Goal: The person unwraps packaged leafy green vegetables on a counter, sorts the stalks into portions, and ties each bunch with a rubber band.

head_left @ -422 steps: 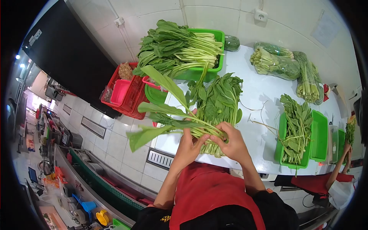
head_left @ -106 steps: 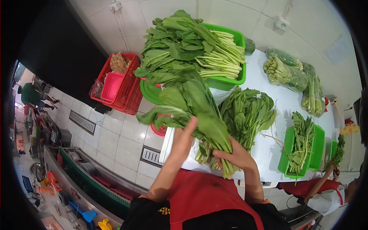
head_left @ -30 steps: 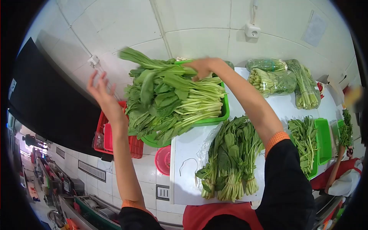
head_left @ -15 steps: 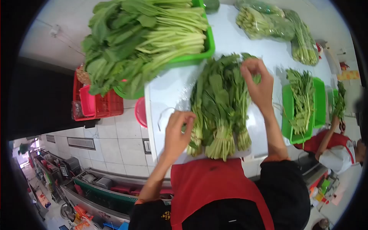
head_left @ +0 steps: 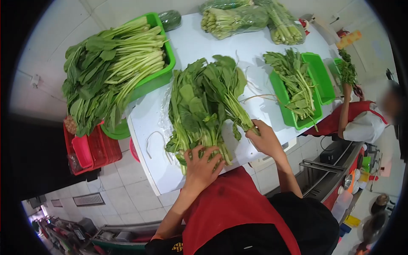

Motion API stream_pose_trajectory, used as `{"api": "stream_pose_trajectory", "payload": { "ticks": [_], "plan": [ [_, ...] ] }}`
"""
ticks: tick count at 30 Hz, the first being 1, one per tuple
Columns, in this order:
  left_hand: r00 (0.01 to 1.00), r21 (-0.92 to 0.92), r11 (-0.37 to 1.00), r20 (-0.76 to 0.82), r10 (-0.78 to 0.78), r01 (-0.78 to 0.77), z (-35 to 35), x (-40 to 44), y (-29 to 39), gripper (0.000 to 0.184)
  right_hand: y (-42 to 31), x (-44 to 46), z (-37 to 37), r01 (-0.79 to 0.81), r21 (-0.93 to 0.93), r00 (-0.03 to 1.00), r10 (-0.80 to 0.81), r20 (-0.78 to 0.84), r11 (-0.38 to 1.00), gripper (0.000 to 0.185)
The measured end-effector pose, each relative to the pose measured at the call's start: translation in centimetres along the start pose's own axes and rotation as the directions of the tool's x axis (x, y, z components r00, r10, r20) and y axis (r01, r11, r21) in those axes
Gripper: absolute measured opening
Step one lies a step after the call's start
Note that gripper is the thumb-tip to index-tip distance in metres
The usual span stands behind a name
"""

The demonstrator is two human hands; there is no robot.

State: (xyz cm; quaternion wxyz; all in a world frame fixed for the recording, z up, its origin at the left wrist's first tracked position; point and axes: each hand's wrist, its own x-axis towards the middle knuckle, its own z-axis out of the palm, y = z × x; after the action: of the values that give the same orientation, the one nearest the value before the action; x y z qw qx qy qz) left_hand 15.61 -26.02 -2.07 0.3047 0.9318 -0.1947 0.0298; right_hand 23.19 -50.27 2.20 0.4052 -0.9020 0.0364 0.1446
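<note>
A pile of leafy greens (head_left: 189, 106) lies on the white table, stems toward me. My left hand (head_left: 203, 166) rests over the stem ends with its fingers spread. To the right, my right hand (head_left: 267, 140) is closed around the stem ends of a separate bunch of leafy greens (head_left: 231, 95). That bunch slants up and left, its leaves against the pile. Clear plastic wrap (head_left: 165, 114) shows under the pile's left side.
A green crate (head_left: 170, 53) heaped with long-stemmed greens stands at the upper left. Bagged vegetables (head_left: 233, 21) lie at the back. A green basket (head_left: 292, 121) holds loose greens on the right. Beyond it, a co-worker (head_left: 361, 121) holds greens. Red crates (head_left: 95, 148) sit left of the table.
My right hand has come down from the leaves and now grips one bunch by its stems, separated from the pile. My left hand has lowered onto the stems. The view has shifted.
</note>
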Motion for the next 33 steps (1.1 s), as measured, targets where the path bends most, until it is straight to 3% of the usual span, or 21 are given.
{"api": "stream_pose_trajectory", "payload": {
  "ticks": [2,4,6,8,9,10,11,12,14,15,16,18,21,23,24,26,28,30,31,32,33],
  "plan": [
    [0.999,0.018,1.000,-0.026,0.022,-0.021,0.1,0.0,0.4,0.013,-1.2,-1.0,-2.9,0.038,0.048,0.998,-0.035,-0.060,0.998,0.034],
    [0.999,0.057,0.998,-0.031,-0.017,0.019,0.2,0.1,0.9,0.014,-2.8,-1.9,-6.0,-0.042,0.374,0.995,0.004,0.102,0.926,0.040],
    [0.998,0.095,0.995,-0.068,0.015,-0.009,0.7,0.5,1.3,0.015,-4.3,-3.2,-7.7,0.015,0.438,0.998,-0.043,0.055,0.899,0.046],
    [0.994,-0.048,0.999,-0.104,-0.016,0.012,0.8,1.2,1.8,0.018,-6.0,-4.2,-9.0,0.035,0.685,0.979,-0.163,0.123,0.728,0.045],
    [0.999,-0.191,0.981,-0.023,-0.035,0.030,0.0,1.9,2.2,0.028,-6.0,-3.9,-8.9,0.050,0.757,0.963,-0.234,0.137,0.651,0.053],
    [0.999,-0.185,0.982,-0.027,-0.033,0.028,-0.9,2.8,2.5,0.028,-6.4,-3.8,-8.6,0.056,0.759,0.961,-0.240,0.135,0.649,0.053],
    [0.996,-0.650,0.756,0.083,-0.034,0.080,-1.7,3.9,2.8,0.040,-6.9,-3.6,-8.0,-0.029,0.813,0.945,-0.249,0.212,0.582,0.054],
    [0.985,-0.932,0.327,0.174,0.014,0.160,-2.2,4.7,3.0,0.052,-7.4,-3.4,-7.4,-0.123,0.851,0.919,-0.266,0.292,0.510,0.055],
    [0.999,-0.997,-0.071,-0.028,-0.025,-0.030,-1.5,5.9,2.3,0.073,-7.9,-3.0,-4.8,-0.132,0.786,0.922,-0.215,0.321,0.604,0.056],
    [0.976,-0.990,-0.134,0.065,-0.210,0.037,-1.7,6.5,2.1,0.070,-8.8,-3.0,-3.2,0.217,0.487,0.938,-0.320,0.137,0.846,0.057],
    [0.969,-0.992,-0.121,0.062,-0.240,0.034,-2.7,7.4,2.1,0.070,-9.5,-3.1,-1.7,0.490,0.045,0.871,-0.491,0.008,0.871,0.059],
    [0.971,-0.902,-0.425,0.026,-0.239,-0.081,-5.4,9.2,2.1,0.068,-9.1,-2.7,1.7,0.559,-0.034,0.829,-0.560,-0.022,0.829,0.066],
    [0.838,-0.909,-0.415,0.188,-0.512,-0.049,-4.1,8.6,0.9,0.058,-8.1,-2.6,5.3,0.579,-0.382,0.727,-0.669,-0.158,0.720,0.080],
    [0.662,-0.886,-0.464,0.337,-0.670,-0.018,-3.5,8.1,-0.4,0.037,-8.5,-3.0,5.4,0.583,-0.317,0.754,-0.643,-0.132,0.748,0.076],
    [0.651,-0.887,-0.462,0.338,-0.679,-0.020,-3.4,7.6,-1.2,0.037,-8.8,-3.3,5.3,0.579,-0.262,0.779,-0.619,-0.101,0.772,0.071],
    [0.906,-0.731,-0.629,0.035,-0.422,-0.265,-3.2,6.4,-2.5,0.018,-8.9,-3.2,4.5,0.562,-0.098,0.822,-0.568,-0.046,0.821,0.068],
    [0.901,-0.715,-0.640,0.035,-0.432,-0.279,-4.5,6.3,-2.3,0.014,-8.9,-2.9,3.7,0.519,0.059,0.854,-0.521,0.012,0.853,0.065],
    [0.942,-0.644,-0.694,-0.290,-0.170,-0.323,-4.6,6.1,-2.9,0.017,-9.1,-2.7,3.2,0.423,0.125,0.864,-0.441,0.242,0.898,0.056],
    [0.924,-0.690,-0.645,-0.376,-0.069,-0.329,-4.6,6.6,-3.5,0.029,-9.2,-2.8,3.5,0.423,0.125,0.864,-0.441,0.241,0.897,0.056],
    [0.923,-0.689,-0.645,-0.379,-0.067,-0.330,-4.6,6.6,-3.0,0.029,-9.3,-2.9,3.9,0.521,0.045,0.841,-0.521,0.142,0.853,0.055],
    [0.904,-0.790,-0.472,-0.234,-0.357,-0.391,-5.8,7.0,-1.0,0.039,-9.3,-2.8,4.4,0.604,-0.045,0.797,-0.602,0.050,0.796,0.054]
  ]
}}
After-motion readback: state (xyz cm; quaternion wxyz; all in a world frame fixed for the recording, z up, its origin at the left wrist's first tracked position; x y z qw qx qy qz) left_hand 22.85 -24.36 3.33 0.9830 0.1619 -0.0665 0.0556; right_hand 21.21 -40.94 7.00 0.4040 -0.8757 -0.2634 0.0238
